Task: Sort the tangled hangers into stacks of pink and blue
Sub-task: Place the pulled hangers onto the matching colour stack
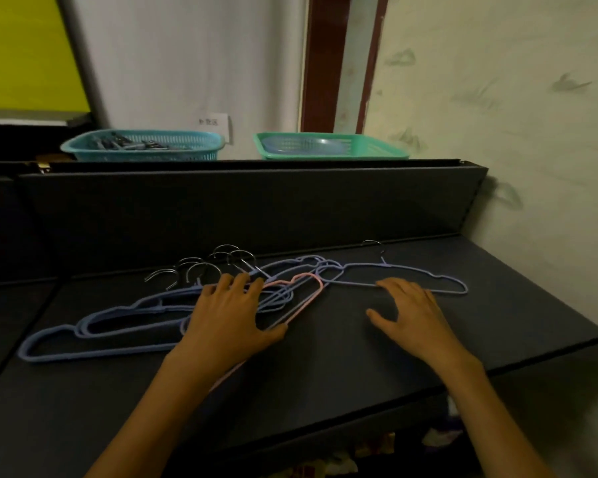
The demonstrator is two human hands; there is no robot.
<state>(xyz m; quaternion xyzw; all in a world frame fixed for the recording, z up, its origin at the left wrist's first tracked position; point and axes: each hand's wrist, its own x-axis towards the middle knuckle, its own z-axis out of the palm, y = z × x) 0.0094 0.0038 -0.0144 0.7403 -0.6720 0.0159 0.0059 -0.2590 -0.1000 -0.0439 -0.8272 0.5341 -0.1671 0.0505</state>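
A tangle of blue hangers (94, 326) with metal hooks (201, 267) lies on the dark table (359, 367), left of centre. A pink hanger (308, 288) runs through the pile, partly hidden under my left hand (228, 315). That hand rests flat on the pile with its fingers spread. A single blue hanger (442, 281) lies apart at the right. My right hand (411, 312) lies on the table with spread fingers, fingertips touching that hanger's lower bar.
A dark upright panel (249, 208) backs the table. On the ledge behind it stand a blue basket (142, 146) with clips and a green basket (328, 146) holding a bluish dish. A wall (515, 132) closes the right side. The table's front edge drops off near my arms.
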